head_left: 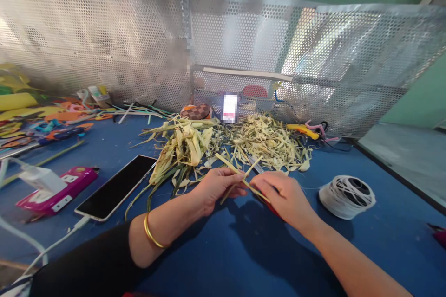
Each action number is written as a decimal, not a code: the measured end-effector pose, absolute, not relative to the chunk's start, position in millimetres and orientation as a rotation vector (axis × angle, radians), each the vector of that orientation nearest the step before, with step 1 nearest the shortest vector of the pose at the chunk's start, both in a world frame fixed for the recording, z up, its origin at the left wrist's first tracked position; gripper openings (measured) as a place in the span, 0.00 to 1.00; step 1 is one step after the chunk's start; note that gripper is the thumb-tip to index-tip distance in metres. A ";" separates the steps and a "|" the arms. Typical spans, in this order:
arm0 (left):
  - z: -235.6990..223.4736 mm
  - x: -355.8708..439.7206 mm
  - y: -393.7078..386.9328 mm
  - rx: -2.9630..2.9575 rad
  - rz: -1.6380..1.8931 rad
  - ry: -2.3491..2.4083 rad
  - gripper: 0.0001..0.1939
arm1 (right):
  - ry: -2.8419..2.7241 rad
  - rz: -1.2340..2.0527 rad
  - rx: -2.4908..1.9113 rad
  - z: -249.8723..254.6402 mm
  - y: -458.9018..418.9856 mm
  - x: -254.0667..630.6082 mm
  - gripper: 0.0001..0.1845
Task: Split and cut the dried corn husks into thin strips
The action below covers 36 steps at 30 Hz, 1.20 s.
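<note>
Thin pale-green plant strips, crossed above a blue table.
The left hand pinches them beside the crossing; the right hand curls closed round a red-and-metal tool, against one strip's near end.

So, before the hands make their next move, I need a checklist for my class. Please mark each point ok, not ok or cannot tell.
1. Left hand pinching the pale strips where they cross: ok.
2. Right hand's full grip visible: not ok; its own fingers hide part of it.
3. Metal blade clear of the right fingertips: cannot tell; they overlap in this view.
4. Spool of white string apart from both hands: ok, on the right.
5. Table free of loose scraps: not ok; they lie piled beyond the hands.
6. Phone apart from the hands: ok, on the left.
</note>
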<state>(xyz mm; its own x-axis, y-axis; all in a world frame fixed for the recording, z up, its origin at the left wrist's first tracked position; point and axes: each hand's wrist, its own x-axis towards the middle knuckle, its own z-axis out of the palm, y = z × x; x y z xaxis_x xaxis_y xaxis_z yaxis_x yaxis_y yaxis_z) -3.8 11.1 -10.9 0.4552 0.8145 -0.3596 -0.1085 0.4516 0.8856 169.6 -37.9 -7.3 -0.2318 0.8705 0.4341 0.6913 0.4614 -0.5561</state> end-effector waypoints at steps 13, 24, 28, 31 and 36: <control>-10.9 -7.6 9.0 0.759 0.575 0.619 0.08 | -1.735 0.820 -1.224 -18.6 -31.4 164.7 0.13; -11.4 -5.7 4.8 0.825 0.595 0.437 0.07 | -1.696 0.903 -1.218 -20.6 -31.1 164.1 0.18; -12.8 -4.1 4.0 0.782 0.628 0.428 0.06 | -1.624 0.970 -1.178 -22.0 -31.3 160.3 0.19; -11.0 -6.2 5.2 0.806 0.591 0.479 0.11 | -1.649 0.898 -1.142 -25.7 -29.6 162.2 0.19; -8.5 -9.9 6.1 0.959 0.500 0.467 0.14 | -1.667 0.844 -1.210 -27.2 -29.4 164.6 0.21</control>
<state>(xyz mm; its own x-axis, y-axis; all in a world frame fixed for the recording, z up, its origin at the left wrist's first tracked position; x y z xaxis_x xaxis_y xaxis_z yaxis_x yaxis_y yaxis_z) -9.9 6.1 -8.5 0.7917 0.5914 -0.1529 -0.1929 0.4796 0.8560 164.6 -29.4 -27.2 -0.1340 0.9556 0.2623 0.3547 0.2934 -0.8877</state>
